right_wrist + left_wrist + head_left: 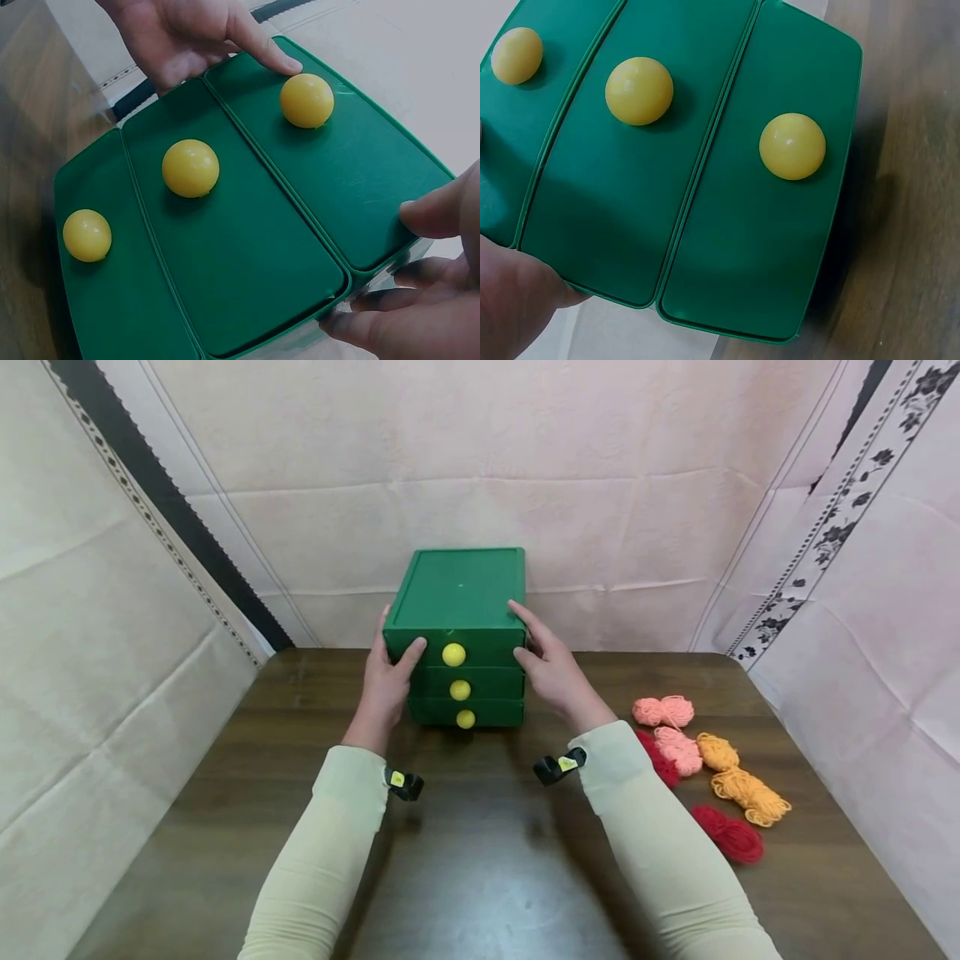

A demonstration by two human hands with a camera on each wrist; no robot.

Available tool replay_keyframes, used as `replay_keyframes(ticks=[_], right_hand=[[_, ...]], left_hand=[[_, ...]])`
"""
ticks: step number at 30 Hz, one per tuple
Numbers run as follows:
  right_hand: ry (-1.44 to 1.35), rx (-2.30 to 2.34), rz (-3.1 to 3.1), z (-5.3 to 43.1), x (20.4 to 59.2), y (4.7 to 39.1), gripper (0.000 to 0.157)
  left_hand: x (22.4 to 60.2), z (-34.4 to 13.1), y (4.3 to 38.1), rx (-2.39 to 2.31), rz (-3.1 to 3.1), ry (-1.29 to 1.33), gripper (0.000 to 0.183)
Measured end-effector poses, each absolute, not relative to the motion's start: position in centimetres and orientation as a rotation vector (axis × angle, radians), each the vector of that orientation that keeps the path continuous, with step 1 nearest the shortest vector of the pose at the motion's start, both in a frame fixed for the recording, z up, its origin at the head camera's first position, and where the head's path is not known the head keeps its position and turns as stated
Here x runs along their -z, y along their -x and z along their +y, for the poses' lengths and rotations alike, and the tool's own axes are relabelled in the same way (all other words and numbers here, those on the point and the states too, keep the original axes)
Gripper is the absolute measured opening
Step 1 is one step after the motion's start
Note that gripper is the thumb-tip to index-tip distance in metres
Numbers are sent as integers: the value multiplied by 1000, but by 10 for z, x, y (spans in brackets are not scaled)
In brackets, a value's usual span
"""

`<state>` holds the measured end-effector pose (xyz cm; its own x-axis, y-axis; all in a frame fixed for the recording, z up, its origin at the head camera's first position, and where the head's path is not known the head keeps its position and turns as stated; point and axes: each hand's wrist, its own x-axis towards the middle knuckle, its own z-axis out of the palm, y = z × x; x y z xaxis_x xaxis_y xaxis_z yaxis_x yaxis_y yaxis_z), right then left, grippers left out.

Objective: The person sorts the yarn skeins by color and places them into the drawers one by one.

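Note:
A green three-drawer box [461, 589] stands near the back of the table, a round yellow knob [453, 655] on its top drawer and one on each drawer below. My left hand [386, 685] grips its left side, thumb on the front of the top drawer. On the opposite side my right hand [555, 672] holds the box, its thumb on the front edge and its other fingers along the side wall. All three drawer fronts [742, 217] look closed in the left wrist view. In the right wrist view, both hands flank the box.
Skeins of yarn lie on the right of the brown table [480, 877]: pink yarn [663, 712], orange-yellow yarn [750, 795] and red yarn [729, 833]. A pale cloth [480, 452] hangs close behind the box, with more cloth at both sides.

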<state>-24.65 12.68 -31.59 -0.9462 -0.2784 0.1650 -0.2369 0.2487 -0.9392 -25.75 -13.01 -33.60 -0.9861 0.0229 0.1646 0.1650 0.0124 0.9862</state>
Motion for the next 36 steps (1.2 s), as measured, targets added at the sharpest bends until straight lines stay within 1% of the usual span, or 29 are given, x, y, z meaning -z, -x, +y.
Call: replay_keyframes(ticks=[11, 20, 28, 36], right_hand=[[535, 1857, 2498, 136, 320, 246, 62], [494, 1886, 2479, 147, 322, 249, 61], [438, 1906, 2466, 159, 326, 250, 61], [382, 1957, 2459, 174, 333, 252, 61]], left_hand=[[335, -119, 255, 2129, -2160, 212, 78], [335, -108, 258, 2117, -2169, 214, 78], [336, -94, 254, 2126, -2184, 198, 81], [342, -78, 257, 2127, -2197, 191, 78]])
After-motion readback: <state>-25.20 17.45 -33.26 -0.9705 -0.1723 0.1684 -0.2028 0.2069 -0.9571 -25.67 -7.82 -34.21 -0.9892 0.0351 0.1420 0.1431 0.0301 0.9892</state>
